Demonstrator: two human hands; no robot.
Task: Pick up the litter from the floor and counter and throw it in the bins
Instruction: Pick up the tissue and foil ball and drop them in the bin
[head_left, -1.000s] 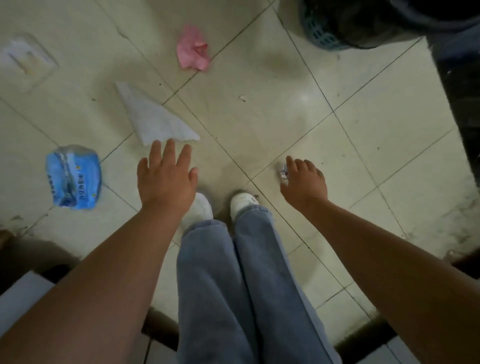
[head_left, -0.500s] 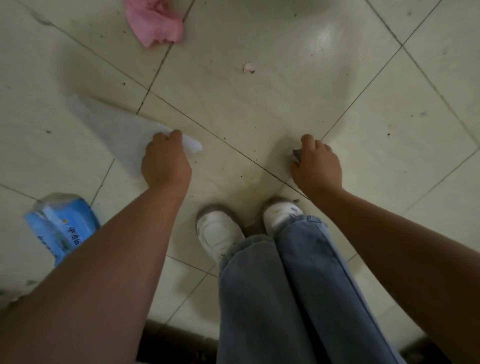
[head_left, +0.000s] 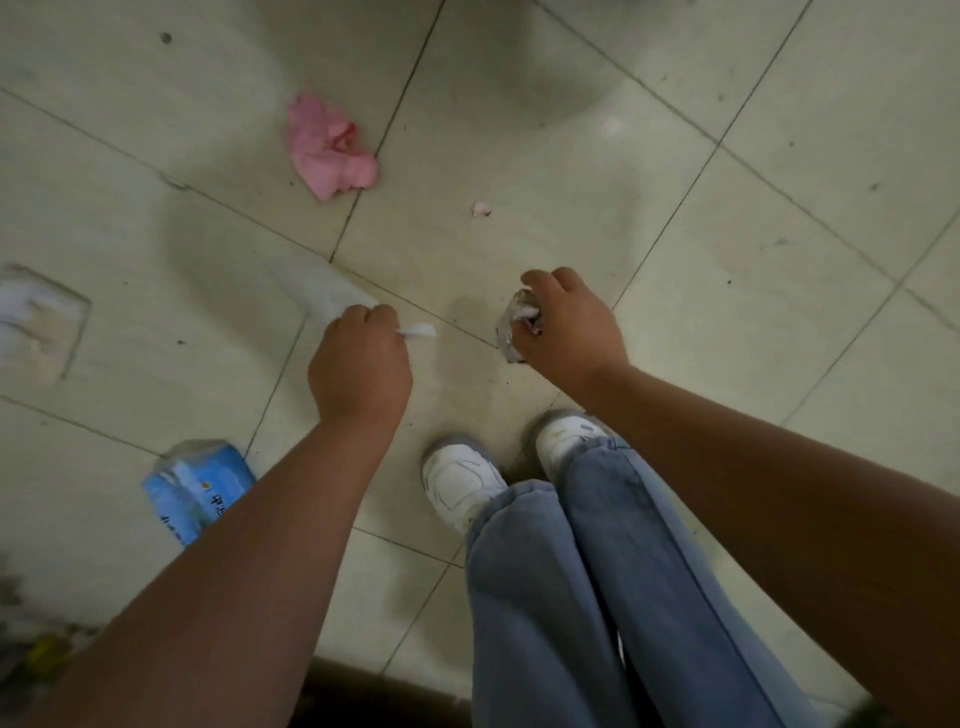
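My left hand (head_left: 361, 358) is closed on a corner of a white paper sheet (head_left: 324, 293), which trails away blurred above the knuckles. A small tip of it sticks out to the right of the fist. My right hand (head_left: 566, 327) grips a crumpled silvery wrapper (head_left: 511, 325), lifted off the tiled floor. A crumpled pink tissue (head_left: 330, 150) lies on the floor beyond my left hand. A tiny pinkish scrap (head_left: 480, 209) lies to its right. A blue plastic pack (head_left: 195, 491) lies on the floor at the left, partly behind my left forearm.
My white shoes (head_left: 462, 480) and jeans legs stand just below the hands. A pale, flat wrapper (head_left: 36, 319) lies at the far left edge. Dark debris shows in the bottom left corner. No bin is in view.
Both hands have closed on their litter and lifted it: the white sheet now hangs from my left fist, the silvery wrapper is up in my right. The view has shifted, showing more floor.
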